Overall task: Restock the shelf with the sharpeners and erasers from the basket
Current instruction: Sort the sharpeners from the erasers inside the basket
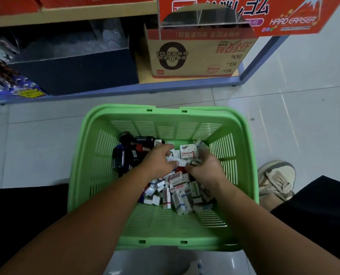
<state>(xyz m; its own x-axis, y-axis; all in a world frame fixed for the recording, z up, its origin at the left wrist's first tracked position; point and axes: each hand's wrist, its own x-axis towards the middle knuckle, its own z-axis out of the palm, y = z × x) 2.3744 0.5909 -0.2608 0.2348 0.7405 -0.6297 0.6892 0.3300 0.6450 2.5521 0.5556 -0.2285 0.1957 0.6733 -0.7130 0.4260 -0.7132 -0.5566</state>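
Left hand (159, 158) is reaching into the green slotted plastic basket (93, 155) at frame centre, fingers curling over the small white boxed erasers (175, 195), thumb pinching one. Right hand (206, 167) is digging into the same pile just beside it, fingers curled down; cannot tell if it is gripping anything. Dark cylindrical sharpeners (119, 157) are lying in the basket's upper left corner. Basket is sitting on the pale tiled floor (36, 135). Blue-edged shelf (105, 90) carrying a brown cardboard box (195, 58) is running along the top.
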